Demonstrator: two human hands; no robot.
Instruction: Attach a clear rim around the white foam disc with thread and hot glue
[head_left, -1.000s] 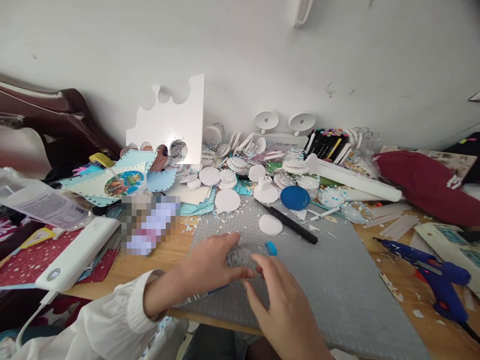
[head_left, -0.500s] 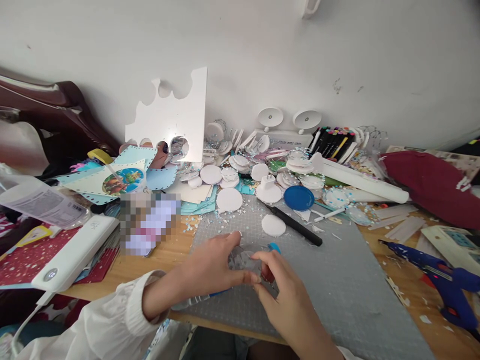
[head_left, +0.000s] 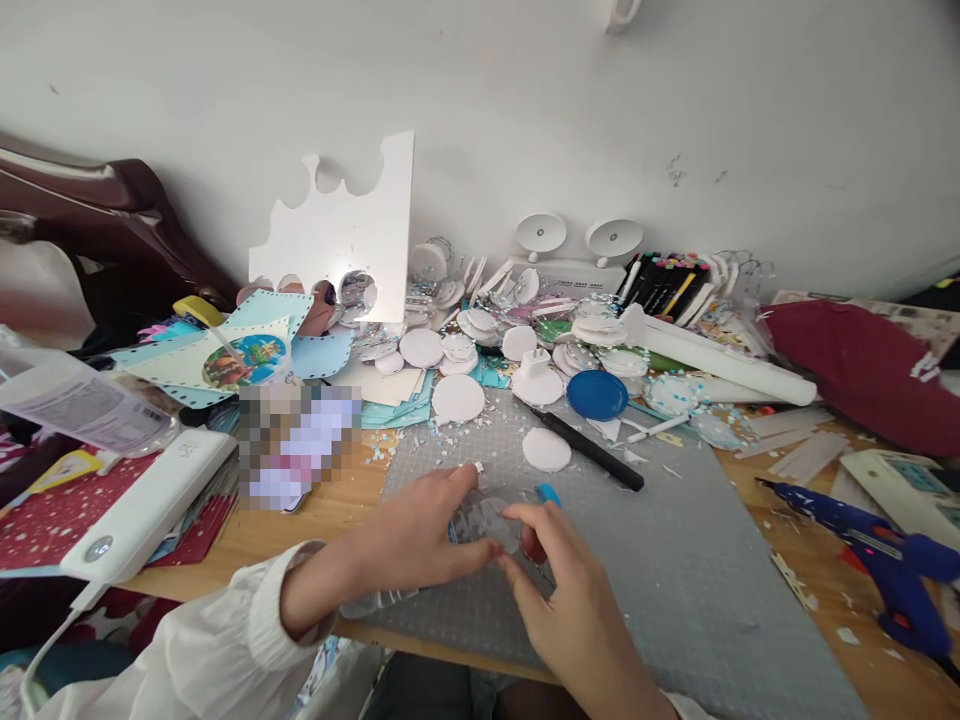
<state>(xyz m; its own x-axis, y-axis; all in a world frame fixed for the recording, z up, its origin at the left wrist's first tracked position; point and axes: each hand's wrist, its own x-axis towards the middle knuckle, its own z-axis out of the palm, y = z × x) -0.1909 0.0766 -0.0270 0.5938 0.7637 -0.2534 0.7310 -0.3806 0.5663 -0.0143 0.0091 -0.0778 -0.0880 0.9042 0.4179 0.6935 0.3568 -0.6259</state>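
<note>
A clear plastic bottle (head_left: 487, 512) lies on its side on the grey cutting mat, between my two hands. A bit of blue (head_left: 550, 494) shows at its right end, perhaps the cap. My left hand (head_left: 420, 530) is closed round the bottle from the left, thumb along the near side. At the right end, my right hand (head_left: 559, 570) curls thumb and fingers against the clear plastic. The hands hide much of the bottle. Beyond them lie a white foam disc (head_left: 546, 450) and a black pen-like tool (head_left: 592, 450).
Round white pieces (head_left: 459, 400) and a blue lid (head_left: 597, 396) crowd the back of the cutting mat (head_left: 697, 560). To the right lies a blue glue gun (head_left: 870, 545). A white power bank (head_left: 150, 505) and a blurred phone (head_left: 306, 455) are on the left.
My left hand has shifted slightly left, its thumb drawing back from my right fingers. More of the clear bottle shows between the hands, and the blue patch under the left hand is now hidden.
</note>
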